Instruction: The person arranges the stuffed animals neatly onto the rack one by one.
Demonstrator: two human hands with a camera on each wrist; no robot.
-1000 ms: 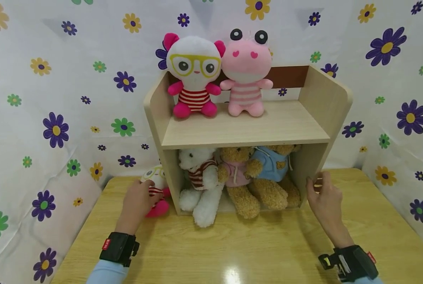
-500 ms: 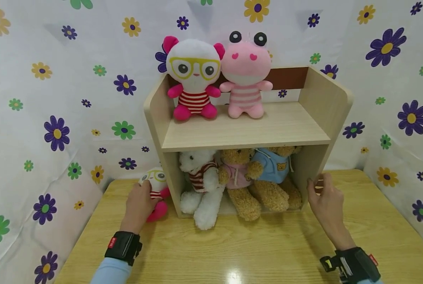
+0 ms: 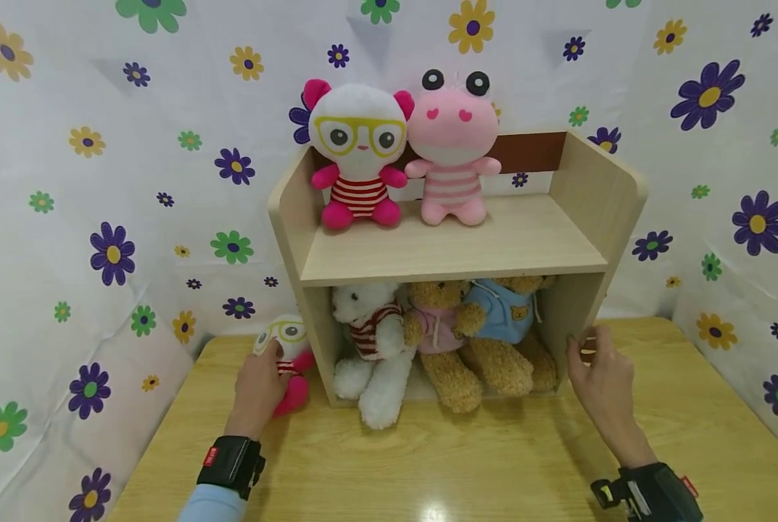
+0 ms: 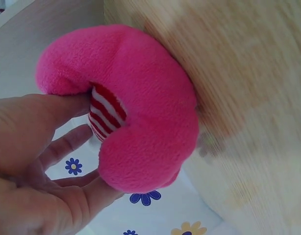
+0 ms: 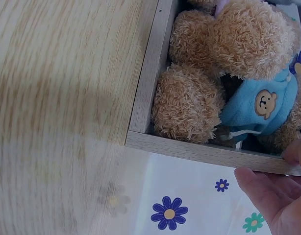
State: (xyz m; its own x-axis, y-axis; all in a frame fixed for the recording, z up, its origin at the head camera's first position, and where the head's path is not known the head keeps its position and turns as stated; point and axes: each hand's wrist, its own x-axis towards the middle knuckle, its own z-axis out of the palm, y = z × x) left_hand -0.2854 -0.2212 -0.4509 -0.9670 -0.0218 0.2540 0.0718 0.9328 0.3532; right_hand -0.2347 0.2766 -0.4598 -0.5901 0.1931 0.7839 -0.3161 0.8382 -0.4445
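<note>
At the left side of the wooden shelf (image 3: 454,250), my left hand (image 3: 258,391) holds a pink and white panda plush toy (image 3: 291,395) with yellow glasses. In the left wrist view, thumb and fingers of the left hand (image 4: 47,161) grip its striped body, and the pink legs (image 4: 155,98) face the camera, close over the table. My right hand (image 3: 604,388) pinches the front edge of the shelf's right side panel. In the right wrist view, the thumb and fingers of the right hand (image 5: 283,196) lie on opposite sides of that panel.
On the upper shelf sit another panda plush toy (image 3: 360,167) and a pink plush toy (image 3: 454,156) with big eyes. Below are a white plush toy (image 3: 385,348), a teddy bear in pink (image 3: 439,326) and one in blue (image 3: 502,308). A flowered cloth (image 3: 134,290) hangs behind the table (image 3: 402,464).
The whole head view has shifted slightly downward. My left wrist has swung a little to the right, still gripping the panda plush toy. The right hand keeps its place on the shelf panel.
</note>
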